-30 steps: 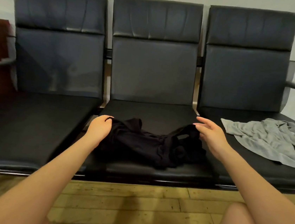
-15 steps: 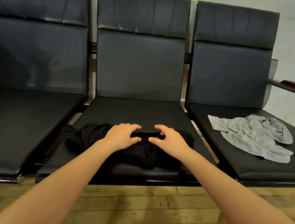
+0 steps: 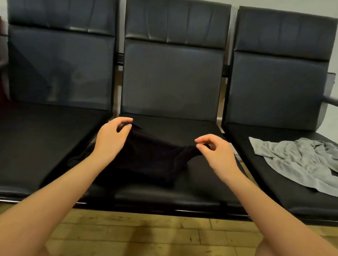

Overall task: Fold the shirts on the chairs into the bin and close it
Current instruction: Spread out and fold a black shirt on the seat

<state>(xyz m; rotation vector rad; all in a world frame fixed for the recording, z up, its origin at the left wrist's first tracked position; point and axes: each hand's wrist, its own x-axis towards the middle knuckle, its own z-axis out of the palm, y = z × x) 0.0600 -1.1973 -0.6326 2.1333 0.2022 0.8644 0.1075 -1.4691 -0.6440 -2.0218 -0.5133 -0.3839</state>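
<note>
Black shirt [image 3: 150, 157] pinched by left hand [image 3: 109, 140] and right hand [image 3: 217, 154] — grey shirt [image 3: 303, 164] lies beside.

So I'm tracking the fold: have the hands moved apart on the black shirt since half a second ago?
Yes. The left hand and right hand have spread toward the middle seat's side edges, pinching the black shirt.

A black shirt [image 3: 150, 157] is hanging bunched over the middle chair [image 3: 170, 81]'s seat; a gray shirt [image 3: 303, 164] is lying crumpled on the seat to its right.
</note>
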